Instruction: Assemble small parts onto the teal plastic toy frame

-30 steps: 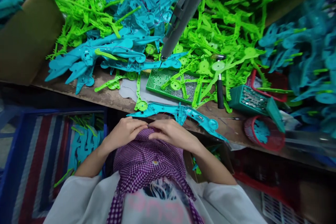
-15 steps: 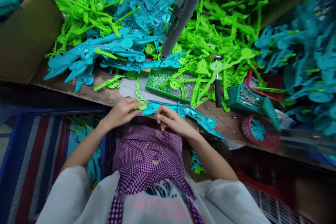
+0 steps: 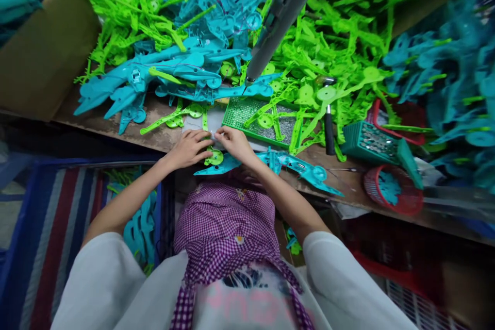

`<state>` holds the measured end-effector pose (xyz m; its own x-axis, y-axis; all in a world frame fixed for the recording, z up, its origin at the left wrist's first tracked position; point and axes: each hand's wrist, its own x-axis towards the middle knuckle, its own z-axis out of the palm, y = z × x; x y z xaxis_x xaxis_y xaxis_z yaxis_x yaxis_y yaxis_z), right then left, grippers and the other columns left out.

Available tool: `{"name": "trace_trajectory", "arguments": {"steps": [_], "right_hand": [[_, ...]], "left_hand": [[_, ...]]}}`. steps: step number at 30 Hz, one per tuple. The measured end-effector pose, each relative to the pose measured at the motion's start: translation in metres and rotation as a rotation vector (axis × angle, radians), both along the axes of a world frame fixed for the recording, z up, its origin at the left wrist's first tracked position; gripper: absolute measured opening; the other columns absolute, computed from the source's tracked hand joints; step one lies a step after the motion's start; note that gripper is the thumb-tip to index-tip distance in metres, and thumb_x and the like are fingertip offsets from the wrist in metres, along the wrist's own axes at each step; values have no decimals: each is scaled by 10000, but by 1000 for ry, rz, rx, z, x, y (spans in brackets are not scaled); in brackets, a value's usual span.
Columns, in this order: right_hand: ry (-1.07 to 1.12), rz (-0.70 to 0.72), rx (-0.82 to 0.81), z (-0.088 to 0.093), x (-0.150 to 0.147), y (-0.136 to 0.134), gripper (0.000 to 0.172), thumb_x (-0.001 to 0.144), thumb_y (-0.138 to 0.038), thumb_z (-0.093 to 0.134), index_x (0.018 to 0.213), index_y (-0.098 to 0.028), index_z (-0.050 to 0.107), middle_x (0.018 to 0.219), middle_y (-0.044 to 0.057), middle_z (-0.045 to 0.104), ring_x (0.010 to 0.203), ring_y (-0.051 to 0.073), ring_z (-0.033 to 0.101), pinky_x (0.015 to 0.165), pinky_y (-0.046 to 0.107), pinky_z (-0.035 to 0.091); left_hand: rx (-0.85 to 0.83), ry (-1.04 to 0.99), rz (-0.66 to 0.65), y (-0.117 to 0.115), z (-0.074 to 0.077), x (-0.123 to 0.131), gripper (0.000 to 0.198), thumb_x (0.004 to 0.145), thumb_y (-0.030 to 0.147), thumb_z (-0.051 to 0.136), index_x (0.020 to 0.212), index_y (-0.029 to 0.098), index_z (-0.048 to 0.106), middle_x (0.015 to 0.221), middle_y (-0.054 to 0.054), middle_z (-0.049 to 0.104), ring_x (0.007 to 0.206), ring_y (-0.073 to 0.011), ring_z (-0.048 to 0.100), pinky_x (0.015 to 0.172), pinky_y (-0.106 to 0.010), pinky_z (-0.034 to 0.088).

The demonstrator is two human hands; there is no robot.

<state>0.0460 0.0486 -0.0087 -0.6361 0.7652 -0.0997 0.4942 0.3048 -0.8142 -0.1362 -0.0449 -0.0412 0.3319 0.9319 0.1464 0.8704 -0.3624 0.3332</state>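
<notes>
My left hand lies over the middle of a long green plastic piece, fingers and thumb closed around it. The round end of that piece shows below the fingers, over the left end of a blue plastic part along the table's front edge. Close against the left fingertips, my right hand is closed in a pinch. A tiny pale spot shows at its fingertips, too small to name. The right forearm crosses above the blue part.
A grey power screwdriver hangs over a green tray of small metal pieces. A hammer, a teal basket and a red basket are to the right. Heaped green parts and blue parts lie behind.
My right hand has moved up and left from over the blue part to meet my left fingertips. My left hand has shifted from the green piece's round end to its middle.
</notes>
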Motion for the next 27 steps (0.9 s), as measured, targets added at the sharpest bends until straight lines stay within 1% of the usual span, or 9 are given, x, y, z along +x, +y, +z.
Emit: {"name": "trace_trajectory", "arguments": {"steps": [3, 6, 8, 12, 14, 16, 21, 24, 27], "right_hand": [[-10, -16, 53, -7, -11, 4, 209, 879, -333, 505, 876, -172, 638, 678, -19, 575, 615, 118, 466, 623, 245, 313], [-32, -53, 62, -14, -12, 4, 210, 877, -335, 509, 881, -177, 646, 718, -2, 621, 644, 133, 509, 626, 242, 328], [-40, -63, 75, -18, -11, 1, 223, 879, -352, 518, 888, -182, 663, 729, 6, 643, 652, 139, 529, 625, 241, 335], [-34, 24, 184, -21, -11, -3, 231, 898, -344, 517, 925, -196, 692, 803, 24, 678, 688, 138, 545, 654, 244, 345], [-32, 101, 190, -21, -11, -3, 219, 901, -331, 523, 919, -195, 693, 805, 23, 677, 683, 131, 533, 659, 242, 346], [-17, 169, 138, -19, -9, -1, 226, 900, -345, 528, 901, -185, 687, 780, 16, 665, 660, 122, 515, 652, 239, 347], [67, 282, -114, -12, -3, 6, 275, 877, -397, 537, 873, -153, 663, 740, 1, 629, 659, 114, 501, 649, 228, 377], [63, 200, -142, -4, -10, 12, 299, 876, -400, 518, 856, -140, 664, 720, -1, 618, 657, 113, 496, 639, 226, 381], [-2, 70, -23, 4, -29, 16, 296, 870, -396, 535, 867, -143, 688, 725, 6, 643, 670, 119, 522, 663, 229, 386]], "left_hand": [[32, -87, 68, 3, -4, -6, 484, 952, 507, 436, 1335, 224, 528, 1378, -121, 521, 1256, -283, 487, 1053, -471, 379], [110, -174, 260, 11, -5, -21, 430, 989, 411, 370, 1297, 171, 550, 1353, -146, 530, 1258, -261, 493, 1060, -437, 399], [132, -163, 365, 19, -4, -33, 398, 991, 337, 359, 1264, 137, 569, 1338, -162, 541, 1255, -262, 499, 1064, -429, 401], [133, -38, 456, 29, 0, -41, 361, 957, 215, 394, 1258, 144, 581, 1345, -160, 552, 1240, -294, 514, 1028, -467, 416], [153, -16, 451, 27, 0, -34, 365, 946, 175, 390, 1247, 169, 595, 1346, -143, 560, 1235, -296, 518, 1007, -472, 423], [171, -53, 406, 18, -2, -21, 351, 943, 171, 397, 1219, 179, 615, 1316, -132, 583, 1214, -283, 534, 995, -455, 429], [180, -126, 328, -6, -9, 8, 311, 942, 197, 421, 1168, 189, 634, 1285, -119, 617, 1175, -258, 568, 983, -439, 426], [195, -96, 310, -13, -12, 14, 309, 932, 197, 432, 1165, 215, 635, 1282, -99, 631, 1178, -255, 574, 1030, -479, 363], [242, -37, 329, -16, -14, 16, 263, 926, 245, 458, 1095, 229, 658, 1205, -77, 676, 1108, -254, 613, 1065, -513, 287]]}}
